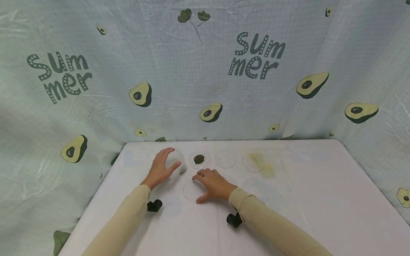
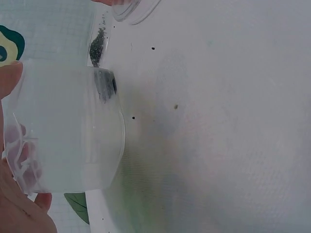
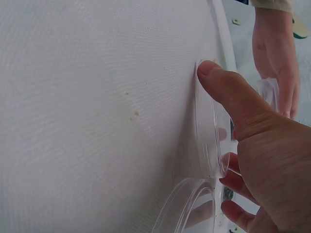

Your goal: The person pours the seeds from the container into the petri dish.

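Note:
My left hand [image 1: 159,170] holds a clear plastic cup [image 2: 68,131] at the table's back left, thumb and fingers spread round its wall. A dark clump [image 2: 105,85] shows at the cup's base. To the right of the cup, a clear petri dish [image 1: 192,164] bears a heap of dark dried flakes [image 1: 199,159]. Nearer the front, my right hand [image 1: 214,184] grips another clear petri dish [image 3: 208,128] by its rim, thumb on the near edge and fingers at the far side. The palm partly hides that dish in the head view.
More clear dishes stand in two rows: one at back centre [image 1: 225,167], one at back right [image 1: 253,172], one at front right [image 1: 268,193]. Yellow-green stains [image 1: 269,171] mark the white tablecloth [image 1: 320,199]. A printed curtain [image 1: 179,71] hangs behind the table.

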Tool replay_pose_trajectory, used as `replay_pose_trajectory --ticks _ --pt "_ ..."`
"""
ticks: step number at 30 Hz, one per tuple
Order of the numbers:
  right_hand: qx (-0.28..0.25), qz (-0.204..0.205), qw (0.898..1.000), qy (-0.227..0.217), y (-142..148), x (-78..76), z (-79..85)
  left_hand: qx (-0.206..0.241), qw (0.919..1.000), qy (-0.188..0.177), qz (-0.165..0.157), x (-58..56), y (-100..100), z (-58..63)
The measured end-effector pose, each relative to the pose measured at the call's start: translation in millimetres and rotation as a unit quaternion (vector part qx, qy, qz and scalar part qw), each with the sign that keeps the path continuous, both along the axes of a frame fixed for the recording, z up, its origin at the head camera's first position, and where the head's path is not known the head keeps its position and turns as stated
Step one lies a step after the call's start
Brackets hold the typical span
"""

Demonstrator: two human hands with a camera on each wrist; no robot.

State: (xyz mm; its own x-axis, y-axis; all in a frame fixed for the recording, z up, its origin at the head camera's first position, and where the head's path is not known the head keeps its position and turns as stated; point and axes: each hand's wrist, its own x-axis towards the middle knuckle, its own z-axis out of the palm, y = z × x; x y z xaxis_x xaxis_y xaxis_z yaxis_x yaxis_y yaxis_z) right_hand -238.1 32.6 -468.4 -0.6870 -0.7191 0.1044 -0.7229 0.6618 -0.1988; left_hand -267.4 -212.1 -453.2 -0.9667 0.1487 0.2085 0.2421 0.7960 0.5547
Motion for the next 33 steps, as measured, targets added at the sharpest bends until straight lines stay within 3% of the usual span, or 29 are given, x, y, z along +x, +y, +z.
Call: replay_pose_trajectory --ticks 10,23,33 --pt "-0.011 -0.004 1.0 0.007 3.0 -1.9 0.7 0.019 0.9995 0.023 -0.007 1.6 -0.9 -5.2" --pt "-0.016 -0.006 1.0 0.013 8.2 -5.7 -1.4 -0.032 0.9992 0.024 -0.006 1.3 2.5 -5.4" --pt "-0.015 -0.008 1.0 0.01 9.5 -4.9 5.3 -0.036 0.9991 0.021 -0.007 2.1 2.5 -4.8"
